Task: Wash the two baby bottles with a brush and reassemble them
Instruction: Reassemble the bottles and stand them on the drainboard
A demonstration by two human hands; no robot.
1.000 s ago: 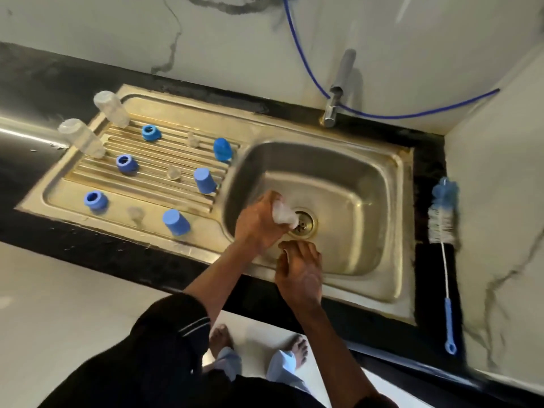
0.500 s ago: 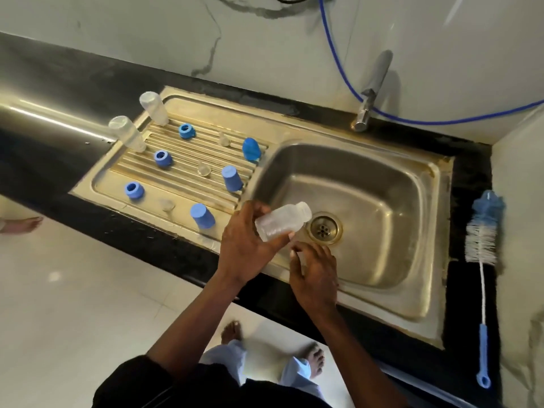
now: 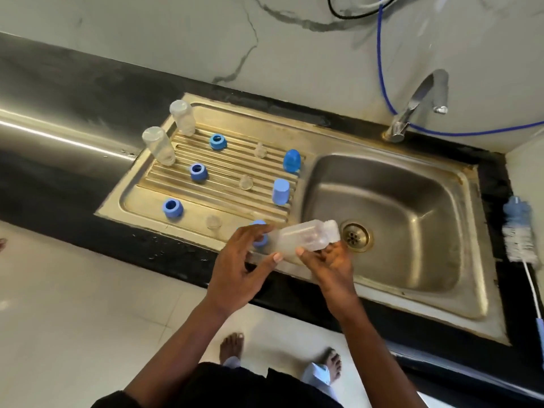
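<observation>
Bottle [image 3: 306,237], judged light, stiff, wet-slippery, is gripped in curled fingers by left hand [image 3: 244,266] at eight o'clock, right hand [image 3: 329,266] at five.

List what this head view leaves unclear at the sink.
Head view, blue cap: mostly hidden behind the left hand and held bottle.
Head view, held bottle: motion-blurred; any water inside unreadable.
Head view, brush: handle end cut by the right edge.
Head view, right hand: fingertips hidden under the bottle.
</observation>
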